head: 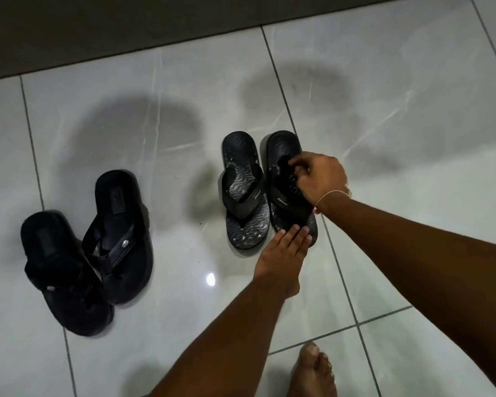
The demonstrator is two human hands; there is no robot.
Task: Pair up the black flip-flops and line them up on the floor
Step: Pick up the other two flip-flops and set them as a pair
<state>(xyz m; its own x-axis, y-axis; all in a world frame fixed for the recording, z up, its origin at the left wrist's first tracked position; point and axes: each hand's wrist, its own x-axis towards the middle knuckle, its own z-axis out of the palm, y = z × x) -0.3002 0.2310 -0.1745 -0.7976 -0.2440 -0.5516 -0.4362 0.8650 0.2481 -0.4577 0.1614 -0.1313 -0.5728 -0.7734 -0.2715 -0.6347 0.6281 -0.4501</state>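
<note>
Patterned black flip-flop pair (245, 190) sits side by side on tiled floor (384, 110). Right hand (318, 180) pinches the rt sandal's strap (287, 170); left hand (281, 253), fingers flat, touches its heel. Plain black pair (86, 247) at left overlaps crookedly, not yet lined up. Approx half done.

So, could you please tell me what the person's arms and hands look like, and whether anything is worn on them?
Both forearms are bare, with no sleeves or gloves in view. The right hand has a thin, pale string bracelet around its wrist, with a small red bit at its lower end. The left hand and its wrist carry nothing visible: no ring or watch.
</note>
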